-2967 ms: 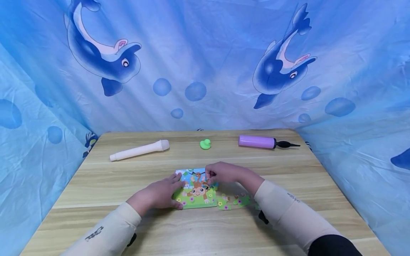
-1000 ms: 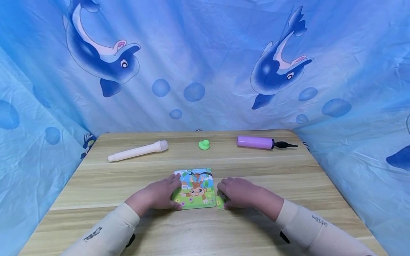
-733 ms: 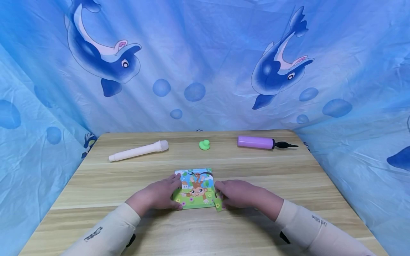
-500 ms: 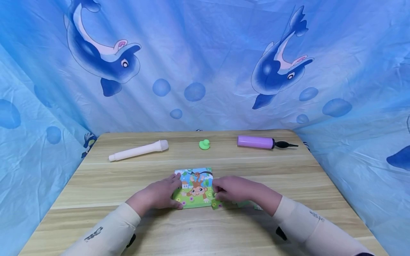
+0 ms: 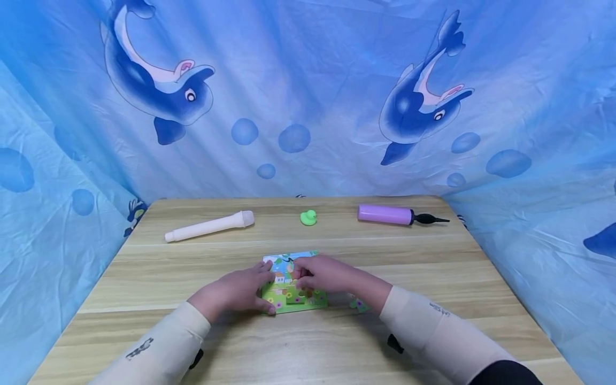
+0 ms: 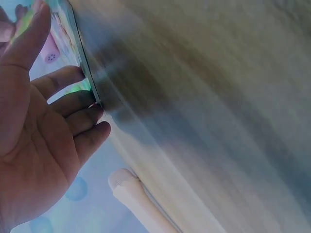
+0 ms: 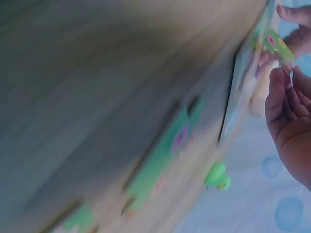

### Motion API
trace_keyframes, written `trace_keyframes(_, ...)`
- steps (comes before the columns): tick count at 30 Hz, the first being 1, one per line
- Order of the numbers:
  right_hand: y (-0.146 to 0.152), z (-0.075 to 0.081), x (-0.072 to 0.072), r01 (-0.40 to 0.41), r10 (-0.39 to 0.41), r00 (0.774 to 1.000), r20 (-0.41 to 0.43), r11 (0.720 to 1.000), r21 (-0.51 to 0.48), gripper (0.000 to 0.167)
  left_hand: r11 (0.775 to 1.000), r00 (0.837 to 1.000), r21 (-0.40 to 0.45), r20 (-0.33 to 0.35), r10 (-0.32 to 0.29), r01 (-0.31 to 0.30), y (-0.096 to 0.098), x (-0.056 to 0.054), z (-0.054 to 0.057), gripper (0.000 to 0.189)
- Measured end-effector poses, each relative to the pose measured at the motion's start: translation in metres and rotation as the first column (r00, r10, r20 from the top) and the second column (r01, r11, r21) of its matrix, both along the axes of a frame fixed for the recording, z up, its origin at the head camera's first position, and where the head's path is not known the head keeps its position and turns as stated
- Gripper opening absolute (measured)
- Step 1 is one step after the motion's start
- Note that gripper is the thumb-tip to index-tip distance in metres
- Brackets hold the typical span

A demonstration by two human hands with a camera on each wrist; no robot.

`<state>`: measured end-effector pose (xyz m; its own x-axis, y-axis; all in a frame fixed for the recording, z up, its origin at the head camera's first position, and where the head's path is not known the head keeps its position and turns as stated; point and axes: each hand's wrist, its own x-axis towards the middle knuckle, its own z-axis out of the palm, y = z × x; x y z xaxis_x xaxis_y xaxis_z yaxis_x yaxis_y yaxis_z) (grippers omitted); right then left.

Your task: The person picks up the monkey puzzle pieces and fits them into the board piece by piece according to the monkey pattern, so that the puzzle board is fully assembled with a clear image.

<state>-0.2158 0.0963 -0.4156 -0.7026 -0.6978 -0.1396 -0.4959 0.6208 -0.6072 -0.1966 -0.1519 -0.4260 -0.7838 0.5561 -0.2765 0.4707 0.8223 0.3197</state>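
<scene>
Head view: a square, brightly printed puzzle board [image 5: 314, 303] lies roughly midway between the side edges of the pale wood-grained table [image 5: 308, 350], the right hand [image 5: 317, 272] over it. Left wrist view: the left hand [image 6: 43, 121], fingers spread and nearly straight, touches the board's edge. Right wrist view: the right hand's thumb and fingers pinch a flat, green, flowered puzzle piece [image 7: 278, 46].

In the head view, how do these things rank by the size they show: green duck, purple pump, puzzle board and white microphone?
1. Puzzle board, largest, though partly covered.
2. White microphone and purple pump: they look nearly alike, so I leave them unranked.
3. Green duck, clearly smallest.
</scene>
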Motion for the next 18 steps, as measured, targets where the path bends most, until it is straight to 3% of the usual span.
trace_keyframes(5,-0.021,-0.008,-0.001,0.038,-0.037,0.999,-0.018,0.998,0.050,0.007,1.000,1.000,-0.004,0.022,-0.005,0.005,-0.001,-0.003,0.001,0.087)
trace_keyframes(10,-0.038,-0.017,-0.003,0.088,-0.072,0.990,-0.119,0.988,0.130,0.007,1.000,1.000,-0.010,-0.002,-0.007,0.007,-0.002,-0.003,0.002,0.074)
trace_keyframes(18,-0.043,-0.024,0.002,0.062,-0.020,0.976,-0.215,0.980,0.190,0.019,0.999,0.997,-0.012,-0.068,-0.040,0.040,-0.002,-0.003,0.000,0.058)
